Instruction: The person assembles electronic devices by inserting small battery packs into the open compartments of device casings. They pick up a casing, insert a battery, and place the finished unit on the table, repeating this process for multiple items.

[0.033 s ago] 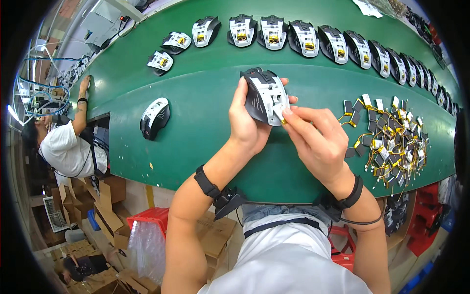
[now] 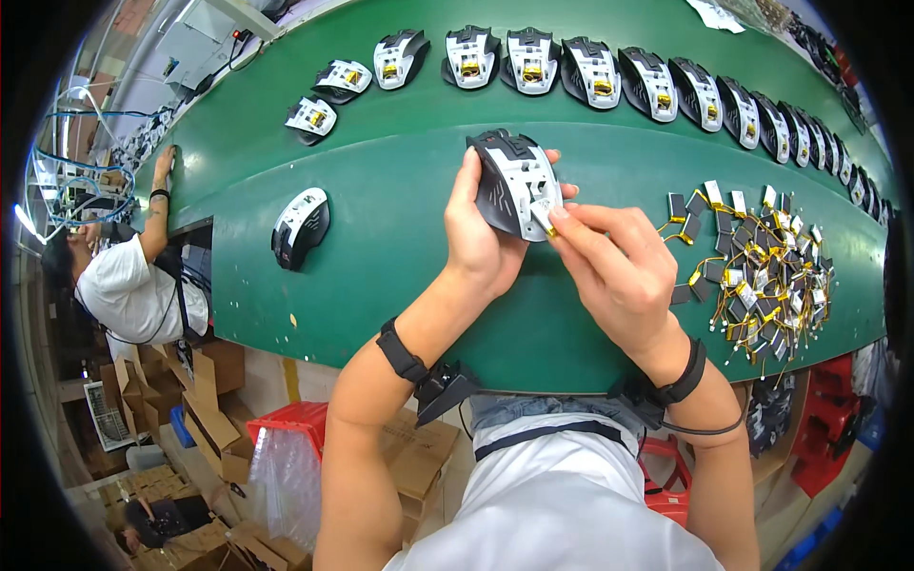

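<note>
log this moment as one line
left hand: cradles mouse shell | right hand: pinches battery-like piece at shell's near end | to right: battery pile | beyond: shell row

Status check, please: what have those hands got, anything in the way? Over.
Left hand cradling black-and-white mouse body. Right hand pinching small silvery, yellow-tipped piece at its near end. Wired battery pile off right; nothing visibly in the way.

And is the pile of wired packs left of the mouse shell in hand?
No, the wired packs lie to the right of the mouse shell, out past the right hand.
</note>
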Available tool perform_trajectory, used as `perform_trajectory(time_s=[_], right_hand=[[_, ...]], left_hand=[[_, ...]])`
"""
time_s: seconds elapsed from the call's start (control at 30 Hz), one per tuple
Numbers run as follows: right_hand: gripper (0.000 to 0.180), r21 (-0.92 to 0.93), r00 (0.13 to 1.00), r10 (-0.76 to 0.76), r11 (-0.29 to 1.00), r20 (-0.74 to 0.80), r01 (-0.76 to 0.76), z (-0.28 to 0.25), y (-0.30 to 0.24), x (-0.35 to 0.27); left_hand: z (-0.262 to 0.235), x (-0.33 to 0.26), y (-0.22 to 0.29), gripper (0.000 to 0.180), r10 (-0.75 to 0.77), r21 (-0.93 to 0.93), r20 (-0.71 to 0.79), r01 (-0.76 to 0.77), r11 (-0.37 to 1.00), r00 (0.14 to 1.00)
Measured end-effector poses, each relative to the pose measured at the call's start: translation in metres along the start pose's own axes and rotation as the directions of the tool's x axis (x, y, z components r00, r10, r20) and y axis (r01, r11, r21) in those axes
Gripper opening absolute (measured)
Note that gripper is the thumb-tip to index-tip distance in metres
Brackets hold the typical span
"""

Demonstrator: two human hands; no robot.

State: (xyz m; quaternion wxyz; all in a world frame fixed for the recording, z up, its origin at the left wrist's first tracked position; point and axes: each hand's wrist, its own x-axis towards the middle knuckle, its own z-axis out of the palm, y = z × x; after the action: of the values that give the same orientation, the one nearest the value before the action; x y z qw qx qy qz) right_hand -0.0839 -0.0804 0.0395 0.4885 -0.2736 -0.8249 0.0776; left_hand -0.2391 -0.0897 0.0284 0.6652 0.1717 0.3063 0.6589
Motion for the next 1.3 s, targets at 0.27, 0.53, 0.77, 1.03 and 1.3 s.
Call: perform_trajectory(time_s=[0.27, 0.53, 0.77, 1.03, 1.3], right_hand=[[0.026, 0.043, 0.991, 0.127, 0.991, 0.028, -0.128, -0.001, -0.002, -0.001], [0.020, 0.185, 0.971, 0.164, 0.963, 0.177, -0.196, -0.010, 0.000, 0.008], [0.018, 0.224, 0.960, 0.221, 0.940, 0.172, -0.256, -0.010, 0.010, 0.000], [0.020, 0.186, 0.987, -0.065, 0.982, 0.145, 0.038, 0.004, 0.015, -0.010], [0.018, 0.103, 0.984, -0.001, 0.994, 0.179, -0.017, -0.004, 0.008, -0.016]], left_hand=[[0.003, -0.002, -0.006, 0.052, 0.029, 0.004, -0.025, -0.028, 1.000, 0.999], [-0.004, -0.003, -0.004, 0.051, -0.003, 0.048, -0.006, 0.004, 0.999, 1.000], [0.003, -0.004, -0.008, 0.055, 0.031, 0.202, 0.060, -0.043, 0.978, 0.998], [-0.008, -0.008, 0.002, 0.052, 0.083, 0.130, -0.055, -0.076, 0.989, 0.995], [-0.003, -0.002, -0.003, 0.052, -0.018, 0.209, -0.072, 0.033, 0.977, 0.997]])
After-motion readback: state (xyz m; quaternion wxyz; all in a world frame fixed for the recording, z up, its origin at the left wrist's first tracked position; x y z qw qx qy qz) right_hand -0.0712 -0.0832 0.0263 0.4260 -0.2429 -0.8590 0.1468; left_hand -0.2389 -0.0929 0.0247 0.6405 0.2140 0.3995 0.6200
